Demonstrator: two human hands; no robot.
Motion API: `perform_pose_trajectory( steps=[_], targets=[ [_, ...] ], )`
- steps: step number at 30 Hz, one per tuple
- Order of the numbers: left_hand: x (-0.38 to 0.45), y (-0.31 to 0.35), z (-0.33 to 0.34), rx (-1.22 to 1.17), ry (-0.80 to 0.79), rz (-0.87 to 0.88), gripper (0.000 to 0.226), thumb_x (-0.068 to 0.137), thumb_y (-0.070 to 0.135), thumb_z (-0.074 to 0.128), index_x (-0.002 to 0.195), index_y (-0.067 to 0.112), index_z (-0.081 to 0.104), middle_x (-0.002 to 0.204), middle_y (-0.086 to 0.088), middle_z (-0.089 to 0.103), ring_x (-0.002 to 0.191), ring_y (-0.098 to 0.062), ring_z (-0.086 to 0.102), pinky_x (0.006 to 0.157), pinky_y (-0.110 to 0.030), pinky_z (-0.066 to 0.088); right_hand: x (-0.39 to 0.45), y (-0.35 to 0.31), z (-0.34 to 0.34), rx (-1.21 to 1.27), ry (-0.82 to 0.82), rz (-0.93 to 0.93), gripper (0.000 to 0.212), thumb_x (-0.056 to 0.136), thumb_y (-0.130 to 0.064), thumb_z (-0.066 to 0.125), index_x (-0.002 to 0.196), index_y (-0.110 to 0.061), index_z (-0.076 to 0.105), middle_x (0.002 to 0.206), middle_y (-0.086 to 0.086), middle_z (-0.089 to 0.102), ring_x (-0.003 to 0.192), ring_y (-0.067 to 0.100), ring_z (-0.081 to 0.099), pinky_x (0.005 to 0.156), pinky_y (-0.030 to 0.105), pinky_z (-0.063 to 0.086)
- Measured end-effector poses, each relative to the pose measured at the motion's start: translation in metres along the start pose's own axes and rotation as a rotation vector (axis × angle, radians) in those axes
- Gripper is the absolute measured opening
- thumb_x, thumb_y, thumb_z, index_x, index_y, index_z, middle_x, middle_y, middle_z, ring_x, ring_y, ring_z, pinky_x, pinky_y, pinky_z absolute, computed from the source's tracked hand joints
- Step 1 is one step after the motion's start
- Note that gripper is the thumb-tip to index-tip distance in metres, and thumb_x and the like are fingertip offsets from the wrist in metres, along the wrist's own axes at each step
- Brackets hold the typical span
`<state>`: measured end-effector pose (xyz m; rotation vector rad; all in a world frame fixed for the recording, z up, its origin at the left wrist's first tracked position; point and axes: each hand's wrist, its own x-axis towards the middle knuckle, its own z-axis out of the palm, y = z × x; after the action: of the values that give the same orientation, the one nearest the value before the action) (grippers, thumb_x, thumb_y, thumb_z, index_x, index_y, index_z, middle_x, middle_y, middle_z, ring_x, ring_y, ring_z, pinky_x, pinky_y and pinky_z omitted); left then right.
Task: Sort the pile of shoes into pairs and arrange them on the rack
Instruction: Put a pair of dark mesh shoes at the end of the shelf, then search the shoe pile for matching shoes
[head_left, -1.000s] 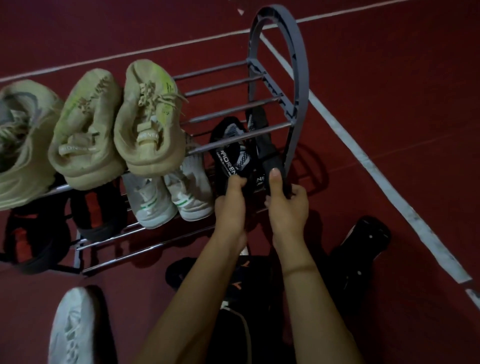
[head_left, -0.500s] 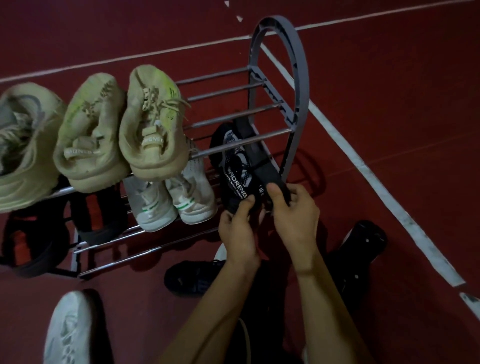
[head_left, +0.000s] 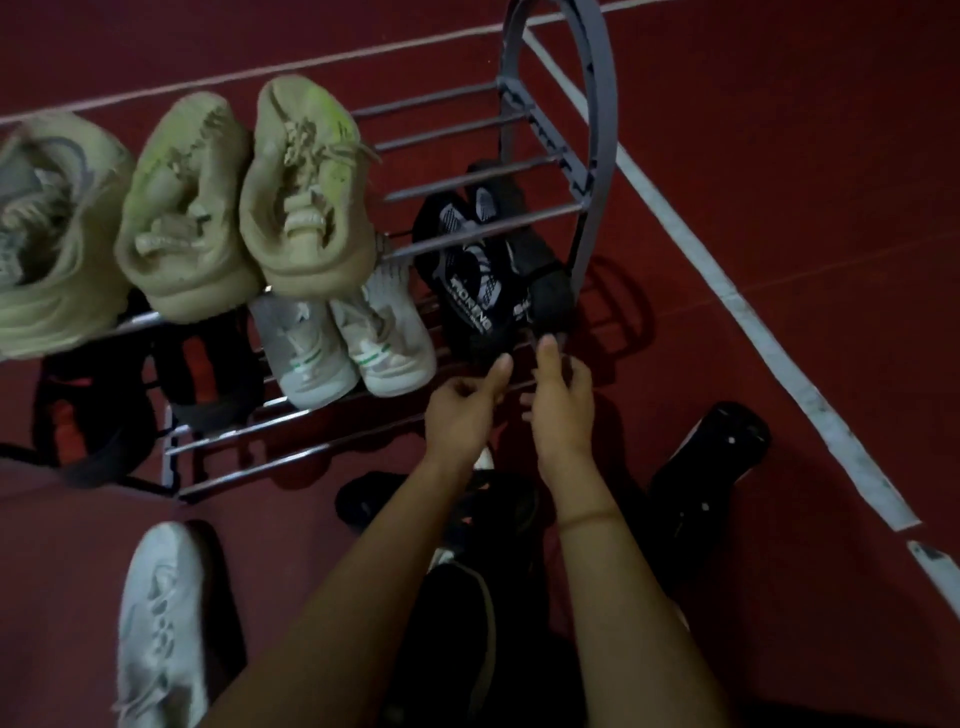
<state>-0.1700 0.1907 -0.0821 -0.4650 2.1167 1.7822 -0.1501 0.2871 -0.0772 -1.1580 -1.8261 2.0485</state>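
Both the left hand (head_left: 462, 402) and right hand (head_left: 558, 395) hover empty, fingers loosely curled, just below the black printed slippers (head_left: 470, 275) seated on the grey metal rack (head_left: 597, 130), so pairing floor shoes seems next.

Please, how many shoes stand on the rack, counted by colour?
Beige shoes: 3
White shoes: 2
Black patterned shoes: 2
Black-and-red shoes, dim in shadow: 2
Total on the rack: 9
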Motion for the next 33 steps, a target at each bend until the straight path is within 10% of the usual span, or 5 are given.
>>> perform_pose_trajectory(
  steps=[6,12,16,24,33],
  targets=[
    [-0.049,-0.105,-0.056,0.517,0.206,0.021,0.065,0.076,0.069,0.068,0.114,0.017,0.061,0.111,-0.001,0.069,0.106,-0.023,0.066,0.094,-0.041,0.055,-0.040,0.110,-0.037,-0.688,0.131,0.189,0.070,0.089,-0.065,0.047,0.138,-0.015,0.051,0.143,0.014,0.047,0.132,0.035,0.037,0.109,0.046,0.030],
    [-0.095,-0.132,-0.066,0.504,0.268,-0.030,0.088,0.078,0.061,0.076,0.142,0.011,0.044,0.138,-0.014,0.050,0.131,-0.035,0.048,0.107,-0.052,0.044,-0.066,0.128,-0.043,-0.354,0.033,0.368,0.089,0.088,-0.077,0.037,0.140,-0.006,0.052,0.142,0.017,0.054,0.132,0.037,0.048,0.109,0.043,0.038],
    [-0.101,-0.130,-0.076,0.304,0.219,-0.261,0.108,0.065,0.075,0.074,0.141,0.005,0.044,0.141,-0.017,0.053,0.130,-0.039,0.054,0.108,-0.052,0.047,-0.077,0.113,-0.024,-0.625,0.074,0.041,0.049,0.095,-0.049,0.048,0.106,-0.007,0.071,0.115,0.016,0.070,0.105,0.037,0.065,0.089,0.039,0.052],
    [-0.102,-0.079,-0.120,0.698,0.255,0.353,0.121,0.064,0.050,0.084,0.162,0.020,0.019,0.168,-0.006,0.024,0.157,-0.029,0.015,0.127,-0.053,0.016,-0.089,0.022,-0.015,-0.494,-0.335,-0.600,0.035,0.092,-0.039,0.066,0.071,-0.012,0.057,0.069,-0.002,0.057,0.066,0.013,0.056,0.058,0.028,0.039],
    [-0.119,-0.065,-0.127,0.551,-0.029,0.180,0.051,0.074,0.056,0.079,0.115,0.028,0.068,0.111,0.002,0.077,0.099,-0.021,0.072,0.085,-0.036,0.056,-0.083,0.021,-0.036,0.072,-0.178,0.085,0.040,0.100,-0.042,0.050,0.109,-0.008,0.070,0.108,0.008,0.072,0.085,0.016,0.064,0.073,0.031,0.053]
  ],
)
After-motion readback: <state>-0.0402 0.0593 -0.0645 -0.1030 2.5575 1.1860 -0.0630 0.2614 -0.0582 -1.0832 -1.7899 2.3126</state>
